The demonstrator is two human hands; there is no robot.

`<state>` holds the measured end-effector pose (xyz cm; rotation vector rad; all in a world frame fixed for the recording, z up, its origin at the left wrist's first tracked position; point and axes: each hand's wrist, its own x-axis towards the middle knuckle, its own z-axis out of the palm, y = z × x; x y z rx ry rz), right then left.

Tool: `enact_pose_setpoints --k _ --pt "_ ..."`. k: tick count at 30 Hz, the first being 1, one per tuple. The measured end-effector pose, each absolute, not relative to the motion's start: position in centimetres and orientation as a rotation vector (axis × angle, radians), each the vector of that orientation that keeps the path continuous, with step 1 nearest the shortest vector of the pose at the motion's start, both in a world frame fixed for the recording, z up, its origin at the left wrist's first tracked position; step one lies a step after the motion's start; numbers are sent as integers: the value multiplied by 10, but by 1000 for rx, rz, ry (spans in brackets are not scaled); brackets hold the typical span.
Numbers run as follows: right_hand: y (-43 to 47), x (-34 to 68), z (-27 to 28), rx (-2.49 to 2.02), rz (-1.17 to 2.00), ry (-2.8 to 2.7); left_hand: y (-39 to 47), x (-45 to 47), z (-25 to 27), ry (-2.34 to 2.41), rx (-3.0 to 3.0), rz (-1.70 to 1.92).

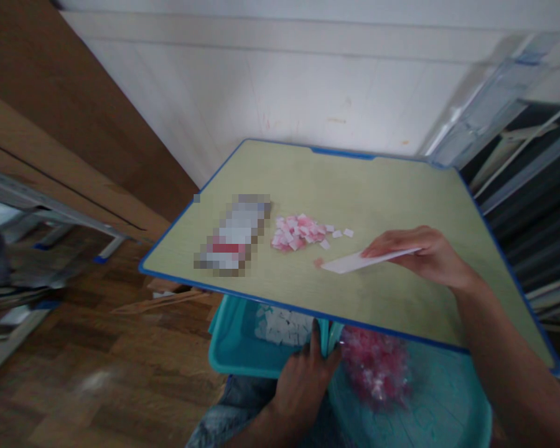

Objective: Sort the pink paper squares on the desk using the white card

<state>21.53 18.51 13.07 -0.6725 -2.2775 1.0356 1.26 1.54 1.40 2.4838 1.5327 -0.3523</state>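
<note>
The fingers of the right hand (436,255) are closed on one flat white card (348,264), which they hold tilted just over the pale yellow-green table with a blue edge (378,186). The card's long axis runs from those fingers leftward and slightly toward the person, its far end beside one small pinkish scrap (318,263). Left of the card and a little farther from the person lies one heap of small pink and white square pieces (296,233), too many to count, with about four loose white squares (348,233) at its right side; the right hand is the nearer one. The left hand (303,379) is below the table's near edge, fingers at the meeting rims of two teal plastic containers; whether they grip cannot be told. The left container (245,368) holds many white pieces (284,326), uncounted; the right one (483,404) holds one shiny pink mass (378,367). Farthest left on the table lies one oblong, pixelated grey-white object (236,230).
</note>
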Motion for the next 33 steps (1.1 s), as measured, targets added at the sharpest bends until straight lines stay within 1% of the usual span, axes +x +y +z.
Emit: enact_pose_setpoints --k 4,6,9,11,16,22,27,33 --pt "187 211 125 -709 1014 -2246 17 13 15 1528 2472 -353" --pt "188 210 124 -682 1105 -2266 17 13 15 1534 2468 -338" --pt "189 215 129 -604 1323 -2325 17 13 16 1540 2468 -327" --pt "188 219 132 -577 1377 -2334 17 13 16 1538 2471 -327" --pt "188 214 127 -528 1241 -2121 17 14 17 1544 2465 -316" --pt "190 195 112 -542 1103 -2144 16 13 16 1554 2477 -292" --pt "193 197 112 -569 1192 -2201 17 14 15 1552 2486 -297" --pt "195 225 126 -598 1371 -2240 16 13 15 1532 2489 -298"
